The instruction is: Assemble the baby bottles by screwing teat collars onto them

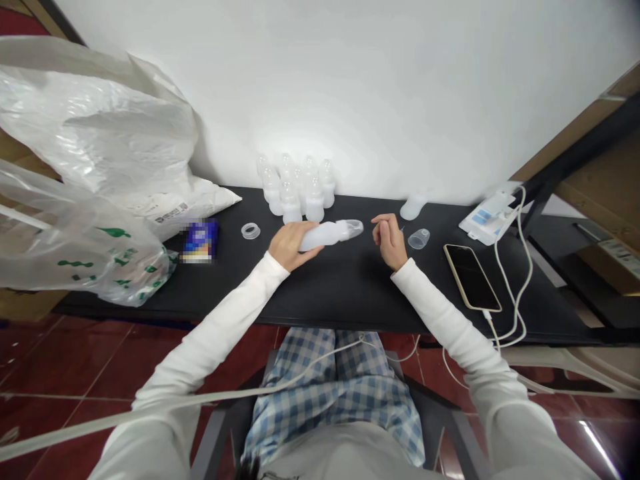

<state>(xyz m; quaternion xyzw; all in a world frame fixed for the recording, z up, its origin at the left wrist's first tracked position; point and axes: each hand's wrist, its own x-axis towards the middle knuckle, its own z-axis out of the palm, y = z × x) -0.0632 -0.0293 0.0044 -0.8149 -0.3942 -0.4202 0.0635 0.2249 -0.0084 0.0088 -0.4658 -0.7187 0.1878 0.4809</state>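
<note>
My left hand (293,245) is wrapped around a translucent white bottle (323,235), held lying sideways above the black table. A clear cap (353,229) covers the bottle's right end, pointing toward my right hand (390,241). That hand is closed with curled fingers, apart from the bottle; whatever is in it, if anything, is hidden. Just to its right lies a loose clear cap (419,239). Behind that cap is another white bottle (413,207). Several capped bottles (297,190) stand grouped near the wall. A clear ring-shaped part (251,231) rests to the left of my left hand.
Large white plastic bags (125,140) and a green-printed bag (110,260) crowd the left side. A blue packet (201,241) lies beside them. On the right are a phone (473,277) on a white cable (527,267) and a white package (487,217). A shelf frame (565,160) borders the table (340,293).
</note>
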